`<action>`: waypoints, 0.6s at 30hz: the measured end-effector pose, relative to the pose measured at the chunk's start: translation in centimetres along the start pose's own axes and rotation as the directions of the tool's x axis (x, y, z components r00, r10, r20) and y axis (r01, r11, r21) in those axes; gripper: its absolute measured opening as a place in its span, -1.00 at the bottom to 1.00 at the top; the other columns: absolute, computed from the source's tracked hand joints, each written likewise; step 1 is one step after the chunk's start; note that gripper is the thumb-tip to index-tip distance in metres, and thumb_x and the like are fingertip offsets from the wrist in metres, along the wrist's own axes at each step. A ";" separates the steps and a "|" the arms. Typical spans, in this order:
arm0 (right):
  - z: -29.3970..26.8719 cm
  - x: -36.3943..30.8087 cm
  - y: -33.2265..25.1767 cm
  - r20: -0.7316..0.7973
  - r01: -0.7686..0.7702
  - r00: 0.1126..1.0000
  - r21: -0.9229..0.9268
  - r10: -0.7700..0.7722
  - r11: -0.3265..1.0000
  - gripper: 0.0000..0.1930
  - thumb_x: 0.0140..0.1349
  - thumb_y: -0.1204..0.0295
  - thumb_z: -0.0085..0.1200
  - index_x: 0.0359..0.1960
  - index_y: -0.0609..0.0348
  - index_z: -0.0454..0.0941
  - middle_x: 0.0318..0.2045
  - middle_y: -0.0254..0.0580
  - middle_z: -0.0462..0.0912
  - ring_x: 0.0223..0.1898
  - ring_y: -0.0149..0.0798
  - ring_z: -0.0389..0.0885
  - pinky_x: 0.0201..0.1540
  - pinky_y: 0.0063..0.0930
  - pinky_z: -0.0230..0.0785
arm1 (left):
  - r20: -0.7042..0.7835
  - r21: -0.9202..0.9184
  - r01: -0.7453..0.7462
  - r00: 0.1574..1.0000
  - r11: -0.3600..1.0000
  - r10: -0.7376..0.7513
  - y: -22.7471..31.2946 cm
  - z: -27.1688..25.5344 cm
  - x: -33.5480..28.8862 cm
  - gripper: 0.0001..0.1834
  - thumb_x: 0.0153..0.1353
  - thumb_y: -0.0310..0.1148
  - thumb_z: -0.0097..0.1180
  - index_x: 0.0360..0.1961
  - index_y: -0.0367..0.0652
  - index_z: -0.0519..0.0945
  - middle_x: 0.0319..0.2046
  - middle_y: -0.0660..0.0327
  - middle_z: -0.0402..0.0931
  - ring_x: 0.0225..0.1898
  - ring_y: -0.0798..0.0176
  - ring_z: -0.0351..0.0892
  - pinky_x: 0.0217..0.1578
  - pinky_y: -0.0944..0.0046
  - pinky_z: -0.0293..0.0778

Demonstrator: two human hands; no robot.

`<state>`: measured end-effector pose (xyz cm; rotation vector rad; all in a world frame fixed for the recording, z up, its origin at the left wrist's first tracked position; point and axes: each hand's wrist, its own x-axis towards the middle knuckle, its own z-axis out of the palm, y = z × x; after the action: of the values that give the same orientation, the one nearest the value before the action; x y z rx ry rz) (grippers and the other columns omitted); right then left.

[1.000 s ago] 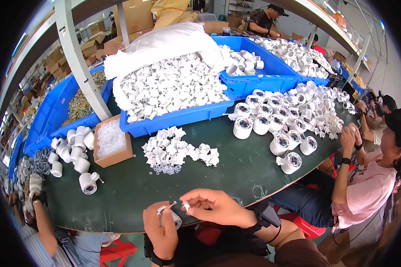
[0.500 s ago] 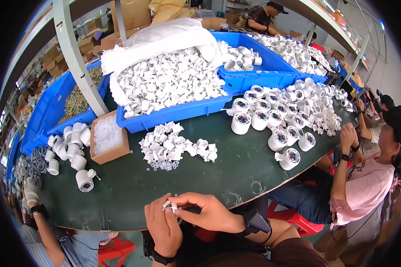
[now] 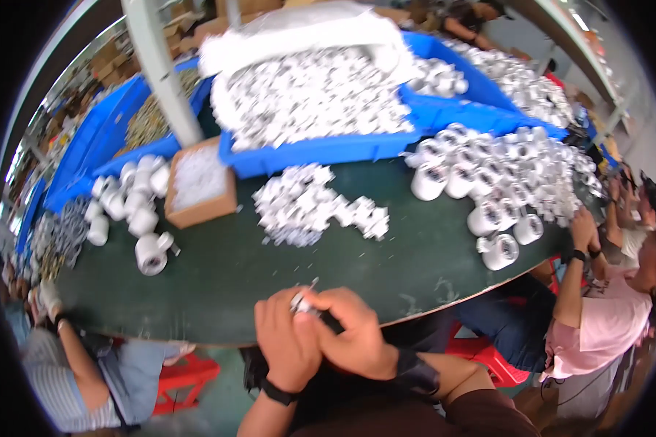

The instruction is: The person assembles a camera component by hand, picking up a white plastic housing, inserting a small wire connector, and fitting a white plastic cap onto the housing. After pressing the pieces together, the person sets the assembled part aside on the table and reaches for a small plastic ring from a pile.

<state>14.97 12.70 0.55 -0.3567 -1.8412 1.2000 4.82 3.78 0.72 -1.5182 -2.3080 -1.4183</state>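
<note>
My left hand and my right hand meet just over the table's near edge, fingers bent and pressed together. A small white plastic part shows between the fingertips of both hands, mostly covered and blurred. Beyond them on the green table lies a loose heap of similar small white plastic parts. Several tiny translucent rings lie along the near side of that heap.
A blue bin full of white parts stands behind the heap. Left of it is a cardboard box of translucent pieces, beside white cylindrical housings. More housings crowd the right. Co-workers sit on both sides.
The view has shifted, so the table and bins appear higher and blurred. My hands have drawn closer together around the white part, which is now more hidden.
</note>
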 end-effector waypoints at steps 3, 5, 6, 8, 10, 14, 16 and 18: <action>-0.9 -0.1 -0.3 0.045 -0.265 0.964 0.116 0.262 0.957 -0.72 0.33 0.66 0.22 0.07 0.33 0.61 -0.04 -0.19 0.71 0.02 -0.43 0.62 0.11 -0.49 0.49 | 0.020 -0.041 -0.069 0.997 0.997 0.070 0.3 0.3 1.0 -0.64 0.34 -0.25 -0.01 0.02 -0.27 0.56 -0.07 0.00 0.59 -0.12 -0.13 0.49 -0.06 -0.01 0.37; -1.4 -0.2 0.3 0.141 -0.404 0.915 0.304 0.379 0.863 -0.68 0.37 0.72 0.14 0.14 0.30 0.59 -0.03 -0.23 0.69 0.00 -0.45 0.62 0.10 -0.51 0.51 | -0.002 -0.050 -0.114 0.993 0.992 0.114 -0.2 0.4 1.0 -0.62 0.31 -0.23 0.05 0.04 -0.27 0.55 -0.07 0.02 0.59 -0.11 -0.12 0.49 -0.05 0.00 0.38; -1.5 0.1 0.3 0.179 -0.415 0.909 0.301 0.376 0.859 -0.67 0.38 0.73 0.12 0.15 0.29 0.58 -0.02 -0.24 0.68 0.01 -0.46 0.61 0.10 -0.52 0.51 | -0.015 -0.048 -0.127 0.992 0.991 0.126 -0.5 0.4 0.8 -0.60 0.30 -0.23 0.08 0.04 -0.28 0.54 -0.06 0.03 0.59 -0.11 -0.11 0.49 -0.05 0.01 0.39; -1.8 0.4 0.4 0.241 -0.343 0.927 0.229 0.289 0.911 -0.64 0.43 0.72 0.04 0.22 0.29 0.55 0.02 -0.24 0.66 0.05 -0.46 0.59 0.13 -0.52 0.49 | -0.016 -0.043 -0.110 0.994 0.993 0.110 -0.6 0.1 0.7 -0.60 0.25 -0.26 0.15 0.05 -0.27 0.54 -0.06 0.03 0.59 -0.13 -0.10 0.49 -0.06 0.02 0.39; -2.1 0.4 0.2 0.294 -0.414 0.892 0.232 0.342 0.880 -0.65 0.46 0.70 0.00 0.24 0.30 0.55 0.03 -0.24 0.66 0.06 -0.46 0.58 0.15 -0.50 0.48 | -0.018 -0.033 -0.141 0.990 0.989 0.141 -1.3 -0.1 0.7 -0.61 0.23 -0.31 0.18 0.04 -0.27 0.54 -0.07 0.03 0.59 -0.15 -0.09 0.48 -0.08 0.05 0.41; -1.6 0.6 -0.6 0.268 -0.441 0.891 0.321 0.366 0.838 -0.65 0.48 0.69 -0.02 0.27 0.31 0.47 0.03 -0.13 0.67 0.06 -0.41 0.62 0.16 -0.47 0.49 | 0.001 -0.068 -0.126 0.992 0.990 0.126 -1.6 -0.5 0.6 -0.67 0.25 -0.38 0.15 0.02 -0.25 0.57 -0.08 0.05 0.60 -0.17 -0.08 0.49 -0.12 0.06 0.46; -1.3 0.5 -0.5 0.267 -0.403 0.905 0.297 0.330 0.866 -0.66 0.47 0.70 -0.02 0.24 0.29 0.45 0.02 -0.10 0.68 0.06 -0.38 0.64 0.15 -0.46 0.50 | 0.017 -0.135 -0.125 0.992 0.983 0.128 -2.0 -0.9 0.5 -0.69 0.26 -0.40 0.12 0.01 -0.24 0.58 -0.10 0.04 0.62 -0.16 -0.08 0.52 -0.10 0.05 0.47; -0.8 0.3 -0.4 0.198 -0.364 0.929 0.340 0.312 0.867 -0.72 0.44 0.63 0.10 0.15 0.30 0.54 -0.05 -0.16 0.73 -0.03 -0.42 0.68 0.07 -0.51 0.53 | -0.009 -0.167 -0.130 0.991 0.977 0.131 -2.2 -1.0 0.5 -0.71 0.29 -0.40 0.07 0.01 -0.24 0.59 -0.10 0.04 0.64 -0.16 -0.09 0.53 -0.08 0.05 0.48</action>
<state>15.50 13.15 1.17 -0.4006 -1.6551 1.8242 2.51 3.20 0.05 -1.6802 -2.0916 -1.6111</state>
